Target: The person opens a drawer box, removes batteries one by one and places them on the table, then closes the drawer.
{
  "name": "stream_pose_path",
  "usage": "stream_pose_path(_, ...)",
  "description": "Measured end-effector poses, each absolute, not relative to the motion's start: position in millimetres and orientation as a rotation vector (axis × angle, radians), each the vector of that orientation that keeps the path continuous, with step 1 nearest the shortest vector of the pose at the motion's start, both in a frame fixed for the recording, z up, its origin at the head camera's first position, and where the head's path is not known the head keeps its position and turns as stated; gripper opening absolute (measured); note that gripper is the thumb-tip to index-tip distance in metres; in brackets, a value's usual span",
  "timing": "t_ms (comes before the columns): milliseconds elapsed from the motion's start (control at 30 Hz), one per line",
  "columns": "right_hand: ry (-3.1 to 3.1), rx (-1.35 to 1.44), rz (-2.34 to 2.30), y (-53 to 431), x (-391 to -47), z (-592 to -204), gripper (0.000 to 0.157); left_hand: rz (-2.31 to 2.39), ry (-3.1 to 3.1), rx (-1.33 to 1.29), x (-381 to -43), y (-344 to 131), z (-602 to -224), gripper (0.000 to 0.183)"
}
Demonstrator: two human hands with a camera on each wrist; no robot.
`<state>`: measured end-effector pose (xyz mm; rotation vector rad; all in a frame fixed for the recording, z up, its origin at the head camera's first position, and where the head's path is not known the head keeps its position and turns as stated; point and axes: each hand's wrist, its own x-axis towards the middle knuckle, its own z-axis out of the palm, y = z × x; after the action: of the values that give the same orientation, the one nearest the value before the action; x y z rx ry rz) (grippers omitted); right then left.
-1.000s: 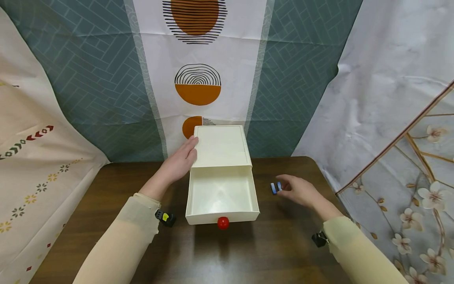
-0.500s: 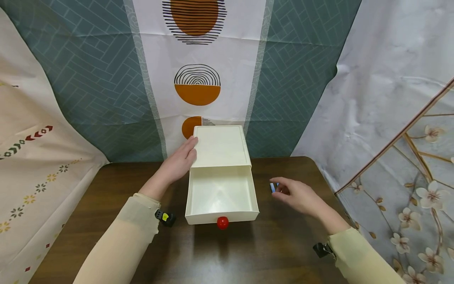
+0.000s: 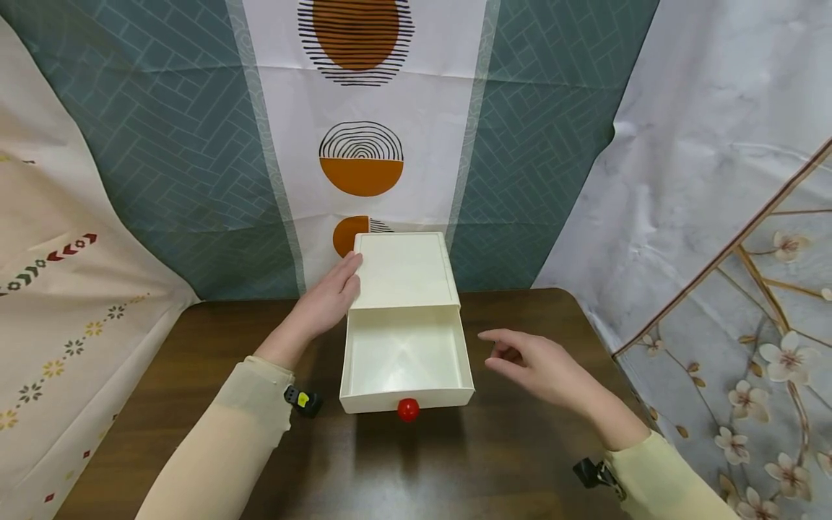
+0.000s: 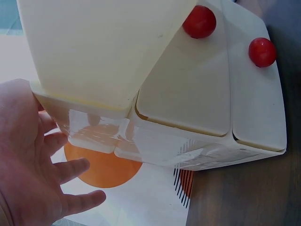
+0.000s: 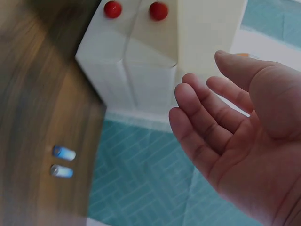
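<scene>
A cream drawer unit [image 3: 406, 271] stands on the table, its top drawer [image 3: 406, 398] pulled out by the red knob side. My left hand [image 3: 327, 302] rests against the unit's left side near the top; in the left wrist view its fingers [image 4: 73, 169] extend along that wall. To the right of the pulled-out drawer hovers my right hand [image 3: 539, 367], fingers loosely bent and holding nothing. Two small blue-and-white cylinders that look like batteries, a farther one [image 5: 64, 153] and a nearer one [image 5: 61, 171], lie on the table in the right wrist view; the right hand hides them from the head camera.
Two lower drawers [image 4: 188, 84] with red knobs [image 4: 262, 52] are closed beneath the top one. Behind the brown table [image 3: 416, 469] hangs a teal and white cloth [image 3: 546, 159]. Patterned cloths flank it at the left [image 3: 58, 303] and right [image 3: 702, 238].
My right hand has moved left from beside the batteries towards the drawer and now covers them in the head view. My left hand stays at the unit's side.
</scene>
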<state>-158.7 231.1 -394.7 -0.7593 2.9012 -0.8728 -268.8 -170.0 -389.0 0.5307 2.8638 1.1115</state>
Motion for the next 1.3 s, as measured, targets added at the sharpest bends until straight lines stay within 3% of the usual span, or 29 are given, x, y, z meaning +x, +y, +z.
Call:
stream_pose_path(600, 2.89, -0.95, -0.903, 210, -126, -365, 0.043, 1.096, 2.875, 0.53, -270, -167, -388, 0.064)
stream_pose_path(1300, 2.787, -1.11, -0.98, 194, -102, -359, 0.04, 1.109, 2.852, 0.535, -268, -169, -390, 0.065)
